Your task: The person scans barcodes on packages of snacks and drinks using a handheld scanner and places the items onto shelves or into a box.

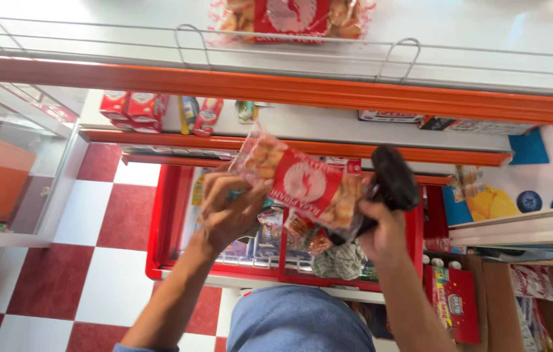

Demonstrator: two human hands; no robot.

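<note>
Floor: glossy red and white checker tiles, at far left. Small red cartons stand in a row on a white shelf with an orange edge.

Left hand: raised, palm away from the camera, fingers curled around the left end of the biscuit packet. The packet is a crinkled clear plastic sleeve with a red centre band; round golden biscuits show at both ends. It is held in the air, tilted, below the orange-edged shelf and above a red-framed freezer chest.

Right hand: closed on the packet's right end and on a dark handheld scanner with a rounded head.

A second, similar packet lies behind a wire rail on the top shelf.
</note>
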